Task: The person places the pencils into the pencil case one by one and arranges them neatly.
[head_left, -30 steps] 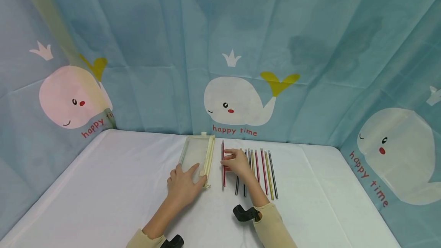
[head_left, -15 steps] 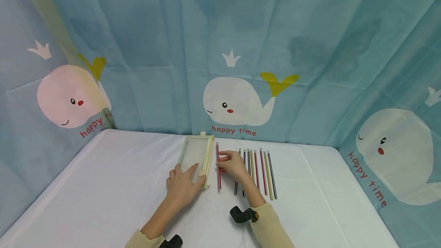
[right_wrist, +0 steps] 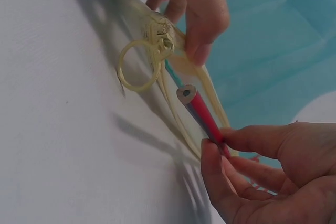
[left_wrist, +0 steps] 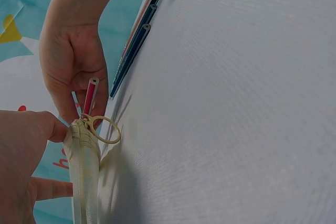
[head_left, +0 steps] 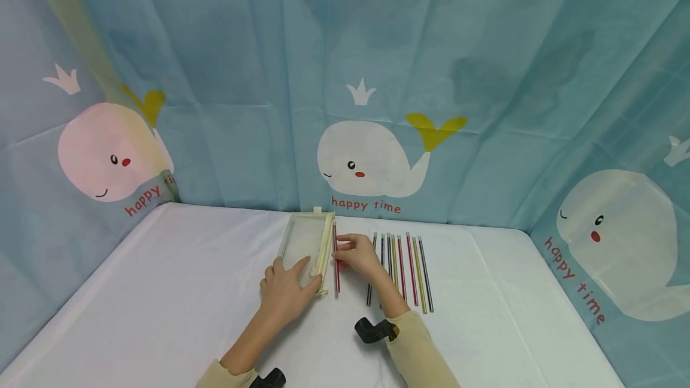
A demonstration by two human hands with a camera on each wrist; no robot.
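Observation:
A see-through zip pencil pouch (head_left: 300, 235) with cream edging lies near the back of the table. My left hand (head_left: 288, 293) holds its near end, thumb at the zip side and fingers spread over the far side. In the right wrist view the pouch's mouth (right_wrist: 181, 121) gapes, with a round zip pull (right_wrist: 122, 72) hanging at the corner. My right hand (head_left: 360, 255) pinches a red pencil (head_left: 337, 277) between thumb and fingers. This pencil lies alongside the zipped edge, its flat end at the opening in the right wrist view.
Several pencils (head_left: 419, 274) in black, red and yellow lie in a row to the right, partly behind the right forearm. A white cloth (head_left: 178, 292) covers the table. Behind it hangs a blue curtain (head_left: 237, 154) printed with whales.
My right hand has moved left with the red pencil, from a gap beside the pouch up to its zipped edge. The left hand and pouch have stayed in place.

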